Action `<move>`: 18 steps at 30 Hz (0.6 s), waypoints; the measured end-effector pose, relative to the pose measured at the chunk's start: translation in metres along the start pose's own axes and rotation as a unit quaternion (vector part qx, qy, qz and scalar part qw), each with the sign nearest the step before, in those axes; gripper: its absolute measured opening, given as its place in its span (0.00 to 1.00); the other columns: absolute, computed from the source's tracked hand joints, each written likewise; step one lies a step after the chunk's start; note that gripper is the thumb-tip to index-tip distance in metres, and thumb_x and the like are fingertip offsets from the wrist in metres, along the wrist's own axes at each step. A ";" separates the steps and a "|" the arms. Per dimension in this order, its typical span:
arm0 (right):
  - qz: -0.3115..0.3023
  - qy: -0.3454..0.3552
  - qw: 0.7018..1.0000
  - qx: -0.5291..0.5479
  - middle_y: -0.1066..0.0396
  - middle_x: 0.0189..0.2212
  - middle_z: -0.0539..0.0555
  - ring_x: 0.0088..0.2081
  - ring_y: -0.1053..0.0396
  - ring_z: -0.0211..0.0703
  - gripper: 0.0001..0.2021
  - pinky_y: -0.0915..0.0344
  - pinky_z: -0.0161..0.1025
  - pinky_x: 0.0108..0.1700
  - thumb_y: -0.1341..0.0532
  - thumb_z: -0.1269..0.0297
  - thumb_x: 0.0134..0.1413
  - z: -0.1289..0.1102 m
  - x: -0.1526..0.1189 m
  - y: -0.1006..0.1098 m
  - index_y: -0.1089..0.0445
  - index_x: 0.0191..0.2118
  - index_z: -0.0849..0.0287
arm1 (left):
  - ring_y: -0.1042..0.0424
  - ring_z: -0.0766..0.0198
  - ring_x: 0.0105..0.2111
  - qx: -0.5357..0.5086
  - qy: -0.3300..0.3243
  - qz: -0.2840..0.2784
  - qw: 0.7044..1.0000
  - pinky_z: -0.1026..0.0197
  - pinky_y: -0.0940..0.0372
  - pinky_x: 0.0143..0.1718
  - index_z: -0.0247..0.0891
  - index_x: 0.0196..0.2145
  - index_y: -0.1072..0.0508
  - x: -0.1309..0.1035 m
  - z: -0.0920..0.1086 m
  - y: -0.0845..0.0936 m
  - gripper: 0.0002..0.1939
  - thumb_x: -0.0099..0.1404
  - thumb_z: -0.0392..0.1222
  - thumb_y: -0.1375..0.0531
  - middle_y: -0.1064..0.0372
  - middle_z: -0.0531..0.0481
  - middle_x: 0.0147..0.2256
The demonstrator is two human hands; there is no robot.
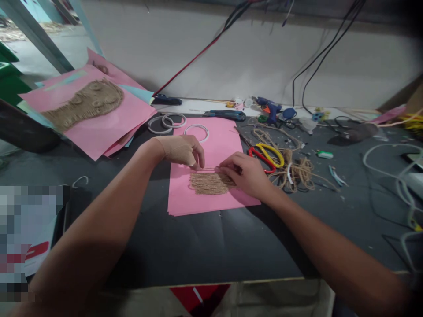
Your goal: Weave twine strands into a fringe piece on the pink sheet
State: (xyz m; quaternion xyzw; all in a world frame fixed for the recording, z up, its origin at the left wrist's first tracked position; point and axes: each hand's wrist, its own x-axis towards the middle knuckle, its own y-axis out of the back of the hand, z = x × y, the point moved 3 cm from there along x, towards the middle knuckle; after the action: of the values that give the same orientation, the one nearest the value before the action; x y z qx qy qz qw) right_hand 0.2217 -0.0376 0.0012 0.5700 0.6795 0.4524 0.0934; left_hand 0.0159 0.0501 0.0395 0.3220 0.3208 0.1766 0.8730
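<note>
On the pink paper [187, 203] lies a block of brown jute twine strands [211, 184], set side by side in rows. Just above the block, a single piece of jute twine [209, 168] stretches between my fingertips. My left hand [181, 150], with a beige wrap around the palm and wrist, pinches the left end. My right hand [246, 174] pinches the other end, its edge over the right side of the block. Close to my right hand are scissors [271, 154] with red and yellow handles. A tangled bundle of jute twine [294, 171] lies beyond them.
Silver rings [160, 125] sit behind my left hand, near a blue cutter [226, 115]. A blue glue gun [271, 108] rests by the wall. Stacked coloured sheets [99, 141] carry a jute shape [89, 103] at the left. Cables [390, 176] cross the right side.
</note>
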 end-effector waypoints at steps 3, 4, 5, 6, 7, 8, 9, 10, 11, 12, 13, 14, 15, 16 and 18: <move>-0.006 -0.012 1.000 0.026 0.25 0.32 0.53 0.31 0.31 0.39 0.04 0.37 0.38 0.33 0.33 0.64 0.60 0.004 0.000 -0.001 0.24 0.35 0.58 | 0.27 0.59 0.35 -0.002 0.009 0.006 1.000 0.61 0.39 0.36 0.40 0.39 0.17 0.000 -0.001 0.000 0.15 0.52 0.42 0.35 0.21 0.47 0.35; -0.012 -0.015 0.999 0.031 0.25 0.32 0.53 0.31 0.31 0.39 0.04 0.37 0.38 0.34 0.34 0.64 0.60 0.005 0.000 0.000 0.24 0.36 0.58 | 0.27 0.59 0.35 -0.004 0.012 0.007 1.000 0.61 0.40 0.36 0.40 0.39 0.17 0.000 -0.001 0.000 0.15 0.52 0.42 0.35 0.21 0.47 0.35; -0.020 -0.018 0.999 0.034 0.25 0.33 0.54 0.31 0.31 0.39 0.03 0.37 0.38 0.34 0.34 0.65 0.60 0.006 0.000 0.000 0.23 0.36 0.58 | 0.27 0.59 0.35 -0.005 0.014 0.006 1.000 0.61 0.40 0.36 0.40 0.38 0.17 0.000 -0.001 0.000 0.15 0.51 0.42 0.35 0.21 0.47 0.35; -0.027 -0.022 0.999 0.037 0.25 0.33 0.54 0.31 0.31 0.39 0.03 0.37 0.38 0.34 0.34 0.65 0.60 0.007 0.000 0.000 0.23 0.36 0.58 | 0.27 0.59 0.35 -0.005 0.016 0.006 1.000 0.61 0.40 0.36 0.39 0.38 0.17 0.001 -0.001 0.000 0.15 0.51 0.42 0.35 0.20 0.47 0.35; -0.035 -0.026 0.998 0.040 0.25 0.33 0.54 0.31 0.31 0.39 0.03 0.37 0.38 0.34 0.34 0.65 0.60 0.008 0.001 0.000 0.23 0.37 0.58 | 0.27 0.59 0.35 -0.004 0.017 0.006 1.000 0.61 0.40 0.36 0.39 0.37 0.17 0.001 -0.001 0.000 0.15 0.51 0.42 0.35 0.20 0.47 0.35; -0.041 -0.031 0.998 0.042 0.25 0.33 0.54 0.31 0.31 0.39 0.03 0.37 0.38 0.34 0.34 0.66 0.60 0.009 0.001 0.001 0.23 0.37 0.58 | 0.27 0.59 0.35 -0.002 0.019 0.005 1.000 0.61 0.40 0.36 0.39 0.37 0.16 0.001 -0.001 0.000 0.15 0.51 0.42 0.35 0.20 0.47 0.35; -0.046 -0.035 0.997 0.045 0.25 0.34 0.54 0.31 0.31 0.39 0.03 0.37 0.39 0.34 0.34 0.66 0.60 0.010 0.001 0.001 0.23 0.37 0.58 | 0.27 0.59 0.35 0.001 0.020 0.005 1.000 0.61 0.40 0.36 0.39 0.37 0.16 0.001 0.000 0.000 0.14 0.51 0.41 0.35 0.20 0.47 0.35; -0.050 -0.037 0.997 0.048 0.25 0.34 0.55 0.31 0.31 0.39 0.03 0.37 0.39 0.34 0.34 0.66 0.60 0.010 0.002 0.001 0.23 0.37 0.58 | 0.27 0.59 0.36 0.005 0.019 0.003 1.000 0.61 0.40 0.36 0.40 0.37 0.16 0.001 0.000 0.000 0.14 0.51 0.41 0.35 0.20 0.47 0.36; -0.054 -0.038 0.997 0.051 0.25 0.34 0.55 0.32 0.31 0.40 0.03 0.36 0.39 0.35 0.34 0.66 0.60 0.011 0.002 0.001 0.22 0.37 0.58 | 0.27 0.59 0.36 0.009 0.018 0.002 1.000 0.61 0.40 0.36 0.40 0.37 0.16 0.001 0.000 0.000 0.14 0.51 0.41 0.36 0.20 0.48 0.36; -0.058 -0.037 0.996 0.052 0.25 0.35 0.55 0.32 0.30 0.40 0.03 0.36 0.40 0.35 0.35 0.66 0.60 0.011 0.002 0.001 0.22 0.37 0.58 | 0.27 0.59 0.36 0.012 0.015 0.000 1.000 0.61 0.40 0.36 0.40 0.37 0.16 0.001 0.000 -0.001 0.14 0.52 0.41 0.36 0.19 0.48 0.36; -0.060 -0.037 0.996 0.052 0.25 0.35 0.55 0.33 0.30 0.40 0.03 0.36 0.40 0.35 0.35 0.66 0.60 0.011 0.002 0.001 0.22 0.37 0.58 | 0.27 0.59 0.36 0.014 0.010 -0.002 1.000 0.61 0.40 0.36 0.40 0.37 0.16 0.001 0.000 -0.001 0.14 0.52 0.41 0.36 0.19 0.48 0.36; -0.059 -0.038 0.996 0.052 0.25 0.35 0.55 0.33 0.30 0.40 0.03 0.36 0.40 0.35 0.35 0.66 0.59 0.011 0.002 0.001 0.22 0.37 0.58 | 0.26 0.59 0.36 0.015 0.004 -0.004 1.000 0.61 0.40 0.36 0.40 0.37 0.16 0.001 0.000 -0.001 0.14 0.52 0.41 0.36 0.19 0.48 0.36; -0.057 -0.041 0.996 0.051 0.25 0.35 0.55 0.32 0.30 0.40 0.03 0.36 0.39 0.35 0.34 0.66 0.59 0.012 0.002 0.001 0.22 0.37 0.58 | 0.26 0.59 0.36 0.016 0.000 -0.005 1.000 0.61 0.40 0.36 0.40 0.37 0.16 0.001 0.001 -0.001 0.14 0.52 0.41 0.37 0.19 0.48 0.36; -0.056 -0.045 0.996 0.052 0.25 0.35 0.55 0.32 0.31 0.40 0.03 0.36 0.39 0.34 0.34 0.66 0.59 0.012 0.002 0.001 0.22 0.37 0.58 | 0.26 0.60 0.36 0.016 -0.002 -0.006 1.000 0.61 0.40 0.36 0.40 0.37 0.16 0.001 0.001 -0.002 0.14 0.52 0.41 0.37 0.19 0.48 0.36; -0.057 -0.057 0.995 0.057 0.25 0.34 0.54 0.31 0.31 0.39 0.04 0.37 0.39 0.33 0.34 0.65 0.58 0.013 0.002 0.001 0.22 0.37 0.58 | 0.26 0.60 0.36 0.013 -0.005 -0.011 1.000 0.62 0.40 0.35 0.40 0.37 0.16 0.001 0.001 -0.002 0.14 0.52 0.40 0.37 0.19 0.48 0.36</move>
State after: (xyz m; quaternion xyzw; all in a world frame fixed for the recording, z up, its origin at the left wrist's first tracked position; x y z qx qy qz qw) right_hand 0.2302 -0.0292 -0.0045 0.5597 0.7288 0.3740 0.1250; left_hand 0.0181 0.0486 0.0381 0.3306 0.3218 0.1615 0.8724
